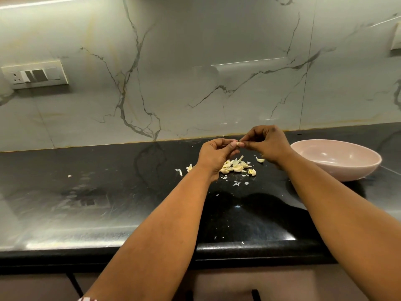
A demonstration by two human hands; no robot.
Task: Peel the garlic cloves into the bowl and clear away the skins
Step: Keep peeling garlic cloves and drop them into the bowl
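A single garlic clove sits pinched between both hands, raised above the black counter and just over the heap of garlic below. The left hand grips it from the left with thumb and curled fingers; the right hand meets it from the right, its fingertips nipping at the clove's end. Whether the skin has started to lift cannot be told; the clove is too small here.

The step in hand looks like stripping this clove. To do it well, the left hand should hold the clove firm without crushing it, while the right catches the papery edge at the tip and draws it back along the length. Dry skin tears in scraps, so short pulls from a fresh edge likely work better than one long tug. Keeping the work over the heap lets the flakes fall where the others already lie.

The pink bowl stands to the right, near the right forearm, and what shows of its inside is bare, so the task seems barely begun. One stray clove lies between heap and bowl. Skin flakes scatter in front of the heap, with one stray piece well off to the left. Behind rises a marble wall with a switch plate.
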